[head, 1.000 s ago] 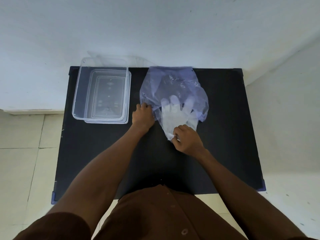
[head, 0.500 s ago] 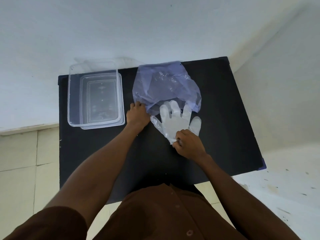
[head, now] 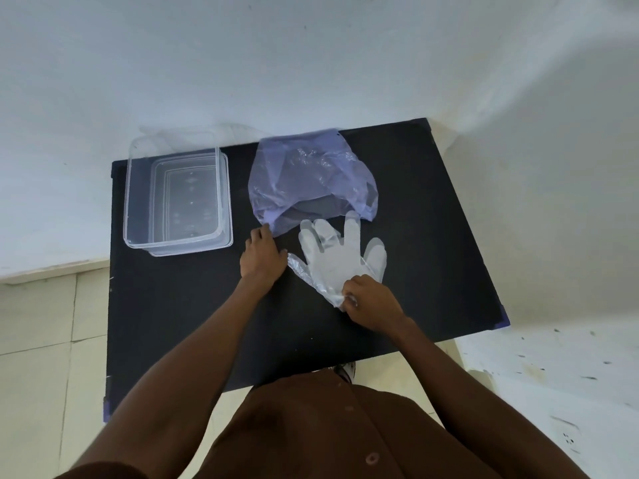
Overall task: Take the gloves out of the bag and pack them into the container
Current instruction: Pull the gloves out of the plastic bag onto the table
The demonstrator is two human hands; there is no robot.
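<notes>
Gloves (head: 340,259), thin clear plastic ones lying flat as a stack, are now almost wholly out of the purple bag (head: 311,183); a second ago they sat well inside it with the film over them, and half a second ago only the fingertips were still under the mouth. Now just the tip of the longest finger touches or slightly overlaps the bag's open edge at about twelve o'clock from the gloves, and the rest lies bare on the black table (head: 173,323). The right hand (head: 371,305) sits at the cuff end, at five o'clock from the gloves, its fingers pinched together on the crumpled cuff, and it has drawn the stack toward the person. The left hand (head: 261,255) rests at nine o'clock from the gloves, fingertips curled down and pressing the near corner of the bag to the table; whether it actually nips the film I cannot tell. The clear container (head: 128,216) stands open and empty at the table's ten o'clock corner, well apart from the gloves, with what looks like its lid nested under it. To my eye the pulling-out step is all but finished, so what is left is to carry the stack across to the container, and flimsy gloves like these may slide apart if lifted by the cuff alone.
</notes>
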